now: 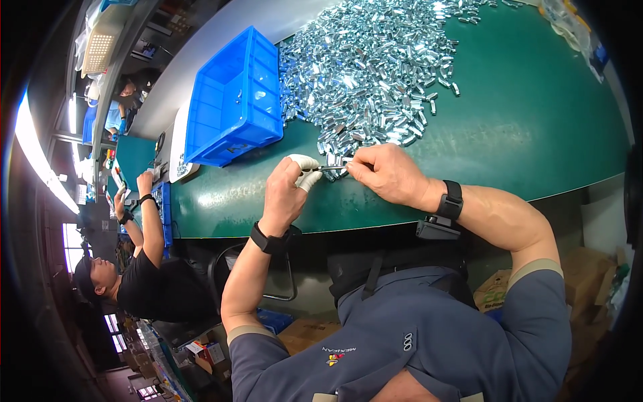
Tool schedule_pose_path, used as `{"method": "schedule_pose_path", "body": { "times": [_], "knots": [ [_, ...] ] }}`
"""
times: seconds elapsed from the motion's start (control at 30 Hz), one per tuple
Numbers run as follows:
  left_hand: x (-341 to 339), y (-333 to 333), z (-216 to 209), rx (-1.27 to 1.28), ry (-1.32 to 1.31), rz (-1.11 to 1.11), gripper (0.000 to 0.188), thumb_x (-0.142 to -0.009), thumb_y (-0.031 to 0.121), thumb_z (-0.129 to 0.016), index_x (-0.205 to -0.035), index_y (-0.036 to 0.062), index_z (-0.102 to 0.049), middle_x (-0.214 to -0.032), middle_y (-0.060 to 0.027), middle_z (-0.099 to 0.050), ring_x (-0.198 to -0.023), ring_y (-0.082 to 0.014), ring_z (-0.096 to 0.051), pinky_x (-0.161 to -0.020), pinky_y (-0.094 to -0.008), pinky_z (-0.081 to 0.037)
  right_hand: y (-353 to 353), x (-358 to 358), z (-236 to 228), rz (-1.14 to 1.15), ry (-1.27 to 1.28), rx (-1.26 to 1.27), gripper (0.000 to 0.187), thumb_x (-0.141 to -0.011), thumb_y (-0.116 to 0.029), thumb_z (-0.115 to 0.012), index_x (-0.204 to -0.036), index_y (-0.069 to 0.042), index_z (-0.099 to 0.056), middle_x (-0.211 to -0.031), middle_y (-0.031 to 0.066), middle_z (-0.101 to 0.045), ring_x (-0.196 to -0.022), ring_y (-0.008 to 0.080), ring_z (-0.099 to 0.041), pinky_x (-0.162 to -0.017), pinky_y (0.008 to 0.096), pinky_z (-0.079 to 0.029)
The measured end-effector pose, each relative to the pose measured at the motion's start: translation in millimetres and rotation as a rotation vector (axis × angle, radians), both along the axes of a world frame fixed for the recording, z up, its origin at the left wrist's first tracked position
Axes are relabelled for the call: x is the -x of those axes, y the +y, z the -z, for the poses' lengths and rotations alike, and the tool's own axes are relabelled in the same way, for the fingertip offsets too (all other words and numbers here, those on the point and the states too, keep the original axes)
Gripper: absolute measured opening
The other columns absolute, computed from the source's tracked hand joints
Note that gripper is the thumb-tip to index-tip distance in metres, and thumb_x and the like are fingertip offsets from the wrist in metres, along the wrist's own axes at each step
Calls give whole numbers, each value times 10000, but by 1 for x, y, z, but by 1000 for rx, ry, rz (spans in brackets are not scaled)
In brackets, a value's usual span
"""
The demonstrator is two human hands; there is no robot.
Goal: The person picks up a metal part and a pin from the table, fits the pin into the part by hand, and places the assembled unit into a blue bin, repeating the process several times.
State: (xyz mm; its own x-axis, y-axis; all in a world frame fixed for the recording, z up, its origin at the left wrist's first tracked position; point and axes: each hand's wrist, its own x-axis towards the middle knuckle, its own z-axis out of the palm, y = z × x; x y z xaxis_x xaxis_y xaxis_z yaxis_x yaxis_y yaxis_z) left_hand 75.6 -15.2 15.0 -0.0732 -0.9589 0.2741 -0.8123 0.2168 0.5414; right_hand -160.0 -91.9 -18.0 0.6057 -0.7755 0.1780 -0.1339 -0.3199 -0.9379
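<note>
My left hand, with white finger covers on the thumb and forefinger, pinches one end of a thin metal rod-like piece. The other end sits in the closed fingertips of my right hand. Held level, the piece is just above the near edge of the pile. I cannot tell whether a smaller part is hidden in the left fingertips. Right behind my fingers a large heap of small shiny silver metal parts spreads over the green table; a few lie just under the rod.
A blue plastic bin stands tilted in view left of the heap, with a few small parts inside. A white tray is beside it. Clear plastic bags lie at the far right. Another person works at the left.
</note>
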Motion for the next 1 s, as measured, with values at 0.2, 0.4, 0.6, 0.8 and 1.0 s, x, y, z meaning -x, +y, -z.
{"method": "schedule_pose_path", "body": {
  "times": [0.2,0.4,0.6,0.8,1.0],
  "knots": [
    [14,-3,-6,129,-173,150,254,-785,-8,-829,-997,48,-700,-964,-110,-703,-867,-309,-667,-749,-385,-541,-1,1,0,-16,16,40,371,-982,-311,-633,-769,-8,-650,-711,219,-620,-666,429,-605,-611,480,-463],
    [15,-1,-1,125,-166,179,265,-764,-3,-837,-986,50,-703,-961,-110,-704,-876,-328,-665,-758,-402,-539,1,1,7,-87,28,-5,377,-983,-343,-634,-788,-23,-667,-737,212,-634,-693,430,-619,-622,496,-467],
    [20,-1,0,156,-153,204,260,-757,2,-838,-975,46,-703,-949,-103,-706,-873,-323,-664,-748,-404,-535,1,-1,14,-106,39,93,342,-967,-345,-649,-820,-39,-697,-765,200,-657,-733,418,-639,-643,497,-481],
    [25,-2,-4,183,-180,229,264,-752,4,-837,-979,46,-709,-951,-101,-707,-873,-321,-662,-746,-402,-535,-2,-3,19,-98,9,98,322,-954,-339,-662,-829,-47,-712,-771,192,-667,-749,415,-649,-652,494,-489],
    [22,5,-14,207,-236,219,251,-758,9,-836,-973,52,-713,-961,-102,-702,-877,-323,-656,-748,-406,-533,1,-2,12,-103,-44,74,328,-973,-311,-654,-799,-34,-682,-746,188,-652,-701,406,-618,-622,474,-467]
  ]
}}
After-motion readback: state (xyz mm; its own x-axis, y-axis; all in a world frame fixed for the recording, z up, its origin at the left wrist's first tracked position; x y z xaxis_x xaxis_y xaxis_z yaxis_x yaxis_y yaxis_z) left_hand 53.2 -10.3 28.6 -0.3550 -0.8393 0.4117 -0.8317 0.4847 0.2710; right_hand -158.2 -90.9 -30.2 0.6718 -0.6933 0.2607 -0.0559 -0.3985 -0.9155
